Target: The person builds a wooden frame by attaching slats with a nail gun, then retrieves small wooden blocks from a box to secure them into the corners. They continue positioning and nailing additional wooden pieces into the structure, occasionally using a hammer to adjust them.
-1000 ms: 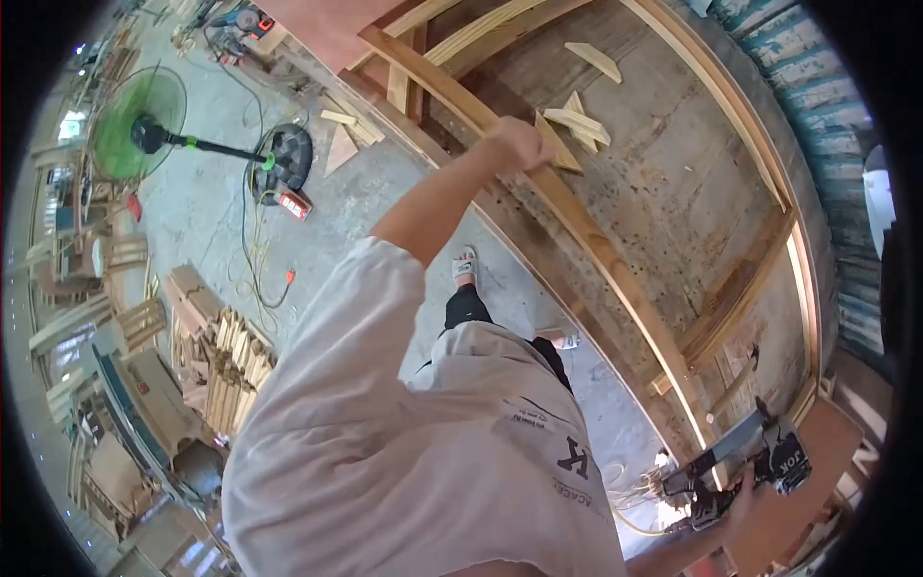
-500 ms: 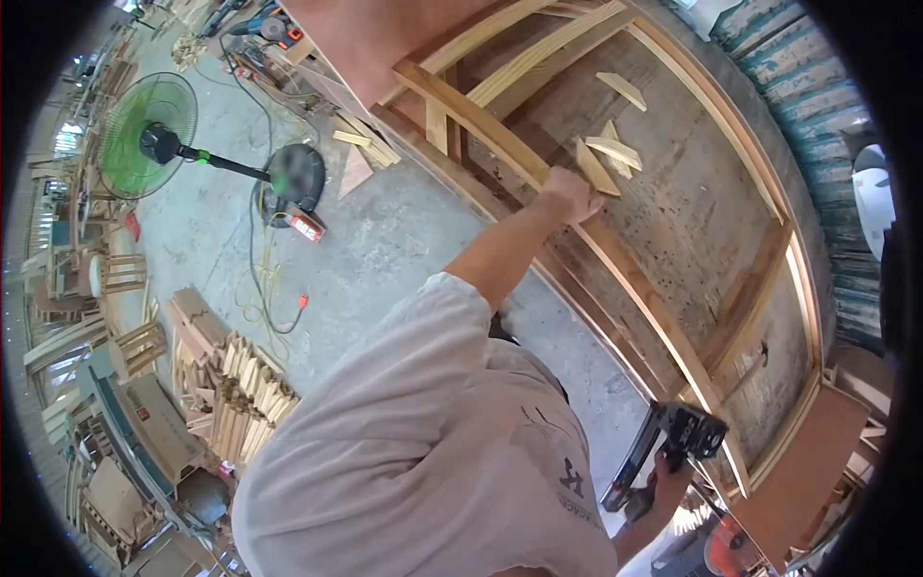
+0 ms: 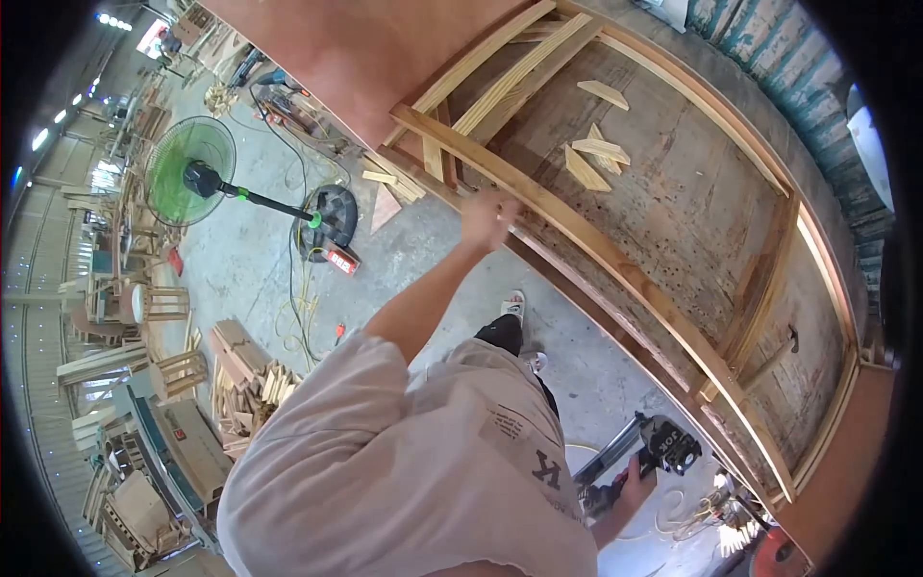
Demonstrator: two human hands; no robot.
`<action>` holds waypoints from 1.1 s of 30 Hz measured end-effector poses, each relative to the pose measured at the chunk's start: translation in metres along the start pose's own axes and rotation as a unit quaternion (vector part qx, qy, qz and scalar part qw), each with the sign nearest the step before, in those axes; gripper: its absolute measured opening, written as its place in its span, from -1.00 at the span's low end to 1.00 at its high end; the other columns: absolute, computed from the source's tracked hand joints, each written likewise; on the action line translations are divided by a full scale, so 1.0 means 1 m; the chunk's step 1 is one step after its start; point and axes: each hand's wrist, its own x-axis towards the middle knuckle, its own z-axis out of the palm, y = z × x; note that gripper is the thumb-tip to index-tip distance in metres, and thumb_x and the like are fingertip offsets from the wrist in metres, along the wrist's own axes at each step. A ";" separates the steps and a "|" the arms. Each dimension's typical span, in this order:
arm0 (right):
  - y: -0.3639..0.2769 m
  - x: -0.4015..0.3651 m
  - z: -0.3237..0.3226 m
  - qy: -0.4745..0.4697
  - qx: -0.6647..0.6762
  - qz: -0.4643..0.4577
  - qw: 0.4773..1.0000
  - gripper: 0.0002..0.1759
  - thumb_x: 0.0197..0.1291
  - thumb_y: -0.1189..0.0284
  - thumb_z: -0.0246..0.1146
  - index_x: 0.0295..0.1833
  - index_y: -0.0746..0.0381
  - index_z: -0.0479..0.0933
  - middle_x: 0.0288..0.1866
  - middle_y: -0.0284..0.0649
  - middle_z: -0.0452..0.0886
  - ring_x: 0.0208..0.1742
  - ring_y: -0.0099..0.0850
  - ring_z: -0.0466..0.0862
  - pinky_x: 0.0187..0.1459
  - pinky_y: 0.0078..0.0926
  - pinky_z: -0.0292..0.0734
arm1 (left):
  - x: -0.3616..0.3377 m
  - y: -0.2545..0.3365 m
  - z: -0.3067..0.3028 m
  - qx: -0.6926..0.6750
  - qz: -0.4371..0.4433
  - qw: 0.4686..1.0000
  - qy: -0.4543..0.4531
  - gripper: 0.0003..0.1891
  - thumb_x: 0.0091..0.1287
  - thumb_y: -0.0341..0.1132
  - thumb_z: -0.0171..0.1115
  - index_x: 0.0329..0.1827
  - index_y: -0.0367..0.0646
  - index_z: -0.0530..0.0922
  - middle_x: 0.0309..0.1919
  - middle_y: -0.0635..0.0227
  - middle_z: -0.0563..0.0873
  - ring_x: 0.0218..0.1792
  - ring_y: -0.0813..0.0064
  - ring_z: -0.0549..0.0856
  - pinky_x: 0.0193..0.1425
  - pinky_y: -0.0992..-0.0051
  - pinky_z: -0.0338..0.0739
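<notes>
The right hand [image 3: 635,488] wraps around the handle of a black, long-bodied nail gun [image 3: 670,445], while the left hand [image 3: 486,220], too blurred to tell whether its bent fingers grip anything, is beside a brown curved wooden rail [image 3: 615,261], with pale, angled wooden pieces [image 3: 601,150] beyond it on the worn wooden desk [image 3: 707,245].

Smooth wd rail [image 3: 608,255] by your L hand [image 3: 486,221]; rough, matt wd board [image 3: 663,226] beyond it; tool [image 3: 668,445] in your R hand [image 3: 635,488]: semi-gloss, plastic-looking.
</notes>
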 end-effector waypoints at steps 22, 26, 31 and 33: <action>-0.214 0.203 0.152 -0.139 0.196 0.015 0.970 -0.66 0.35 0.09 0.20 -0.25 0.16 0.52 -0.58 -0.41 0.44 -0.61 -0.57 0.44 -0.54 -0.60 0.34 | 0.117 -0.188 -0.059 -0.209 -0.134 0.953 0.171 -0.79 0.39 -0.30 0.19 -0.16 -0.33 0.57 -0.37 0.24 0.69 -0.38 0.49 0.66 -0.29 0.46 0.54; -0.260 0.286 0.221 -0.132 0.105 -0.003 0.986 -0.66 0.32 0.10 0.24 -0.28 0.16 0.50 -0.59 -0.40 0.46 -0.62 -0.54 0.46 -0.55 -0.56 0.38 | 0.204 -0.154 -0.059 -0.056 -0.015 0.998 0.027 -0.68 0.36 -0.14 0.21 -0.17 -0.28 0.60 -0.39 0.11 0.70 -0.34 0.18 0.70 -0.26 0.28 0.56; -0.277 0.354 0.236 -0.248 -0.055 0.111 0.961 -0.61 0.31 0.03 0.22 -0.28 0.16 0.53 -0.54 -0.32 0.55 -0.52 -0.48 0.55 -0.46 -0.51 0.47 | 0.249 -0.181 -0.031 0.021 0.089 0.980 -0.177 -0.59 0.35 0.01 0.14 -0.33 -0.23 0.61 -0.39 0.05 0.69 -0.30 -0.01 0.67 -0.22 0.12 0.54; -0.282 0.357 0.253 -0.199 -0.178 0.093 0.959 -0.59 0.31 0.03 0.22 -0.28 0.19 0.57 -0.51 -0.30 0.59 -0.49 -0.45 0.59 -0.44 -0.45 0.49 | 0.255 -0.178 -0.034 0.079 0.099 0.939 -0.319 -0.51 0.32 0.10 0.10 -0.44 -0.20 0.60 -0.41 0.00 0.68 -0.31 -0.06 0.67 -0.21 0.08 0.53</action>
